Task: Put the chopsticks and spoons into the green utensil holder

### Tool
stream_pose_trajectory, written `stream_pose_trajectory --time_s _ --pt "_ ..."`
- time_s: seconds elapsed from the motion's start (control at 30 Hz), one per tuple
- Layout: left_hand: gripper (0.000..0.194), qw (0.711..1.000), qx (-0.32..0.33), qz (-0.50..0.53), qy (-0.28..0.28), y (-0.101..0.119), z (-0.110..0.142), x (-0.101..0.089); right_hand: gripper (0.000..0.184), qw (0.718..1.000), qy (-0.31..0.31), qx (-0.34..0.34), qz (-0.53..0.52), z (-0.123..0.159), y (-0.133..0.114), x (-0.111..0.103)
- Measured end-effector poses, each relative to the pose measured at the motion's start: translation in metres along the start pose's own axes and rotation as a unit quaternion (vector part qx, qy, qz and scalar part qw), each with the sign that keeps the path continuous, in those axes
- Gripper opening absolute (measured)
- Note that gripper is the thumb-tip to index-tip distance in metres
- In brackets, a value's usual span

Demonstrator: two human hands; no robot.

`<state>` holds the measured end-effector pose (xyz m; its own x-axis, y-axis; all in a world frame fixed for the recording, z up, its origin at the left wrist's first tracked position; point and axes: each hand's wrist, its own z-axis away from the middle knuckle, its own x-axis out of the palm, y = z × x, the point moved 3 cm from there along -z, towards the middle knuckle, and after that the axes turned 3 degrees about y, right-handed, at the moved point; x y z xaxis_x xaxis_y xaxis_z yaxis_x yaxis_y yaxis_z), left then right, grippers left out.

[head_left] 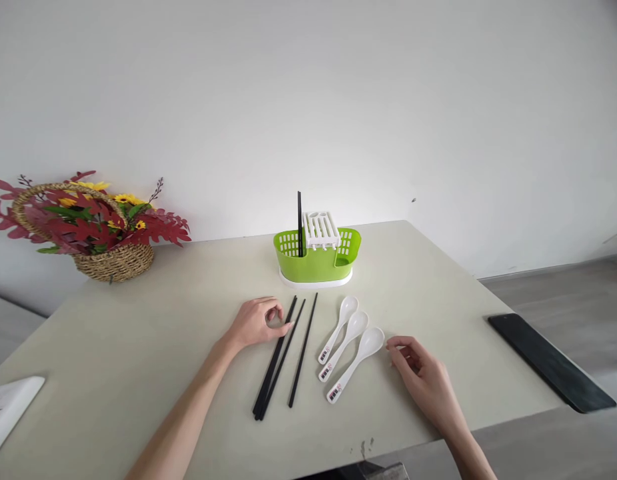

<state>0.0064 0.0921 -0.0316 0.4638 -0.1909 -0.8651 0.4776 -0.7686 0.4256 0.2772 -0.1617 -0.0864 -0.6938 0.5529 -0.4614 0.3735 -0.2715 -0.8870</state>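
Several black chopsticks (274, 367) lie on the table, most grouped together, with a single chopstick (303, 350) apart to their right. My left hand (258, 321) is at the upper part of the group; its thumb reaches over the chopsticks, with a gap between thumb and curled fingers. Whether the thumb touches them I cannot tell. Three white spoons (356, 327) lie slanted side by side, bowls away from me. Beside the nearest spoon's bowl rests my right hand (421, 373), loosely bent and holding nothing. Behind them stands a green cutlery basket (308, 268) with black chopsticks (299, 223) upright in its left part.
A white slatted rack (321, 230) tops the green basket's middle. At the left back is a wicker basket (113, 261) of artificial flowers. A dark phone-like slab (551, 363) lies at the table's right edge; a white object (11, 407) is at the left edge.
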Motion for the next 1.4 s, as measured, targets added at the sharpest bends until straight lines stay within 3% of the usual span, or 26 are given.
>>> stream_pose_trajectory --time_s 0.73,0.97,1.4 --pt "0.007 1.000 -0.027 0.001 -0.007 -0.003 0.001 -0.004 0.035 1.000 0.011 -0.012 0.007 -0.002 -0.002 0.001" --pt "0.015 0.999 -0.033 -0.041 -0.012 0.002 0.001 -0.010 0.033 1.000 0.006 0.003 0.007 -0.001 0.000 0.002" --pt "0.007 0.964 -0.200 -0.120 -0.124 0.026 0.004 -0.030 0.035 1.000 0.009 0.027 0.012 0.001 -0.001 0.004"
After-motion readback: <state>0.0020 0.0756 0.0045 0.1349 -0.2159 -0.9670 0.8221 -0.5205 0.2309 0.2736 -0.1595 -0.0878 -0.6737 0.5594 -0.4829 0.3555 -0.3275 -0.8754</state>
